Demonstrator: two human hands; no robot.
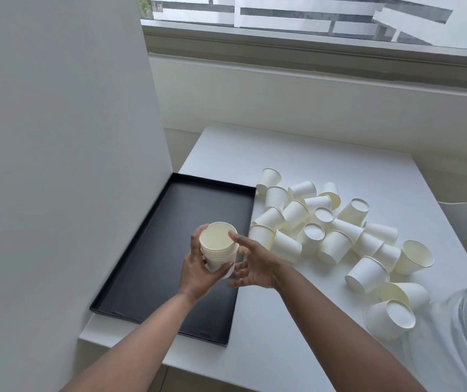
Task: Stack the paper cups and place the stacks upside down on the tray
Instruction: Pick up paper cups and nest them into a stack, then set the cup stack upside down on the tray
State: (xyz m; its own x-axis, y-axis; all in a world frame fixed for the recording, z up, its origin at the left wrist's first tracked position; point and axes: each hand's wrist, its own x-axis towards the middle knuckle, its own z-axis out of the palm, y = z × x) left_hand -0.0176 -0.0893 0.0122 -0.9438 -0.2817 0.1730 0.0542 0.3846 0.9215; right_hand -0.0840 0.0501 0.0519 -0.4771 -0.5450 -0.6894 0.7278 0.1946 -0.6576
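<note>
Cup stack (218, 250), left hand (198, 267) gripping, right hand (252, 264) loose-fingered alongside, over black tray (170, 222); loose cups (325, 236) heaped right on white table (339, 165), wall (56, 137) left.

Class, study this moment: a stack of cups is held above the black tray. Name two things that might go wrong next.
1. The stack of cups is gripped by the left hand alone, mouth up; the right hand is open. Flipping it may let cups slide apart.
2. The loose cups crowd the tray edge, so a sweeping arm might scatter them.
</note>
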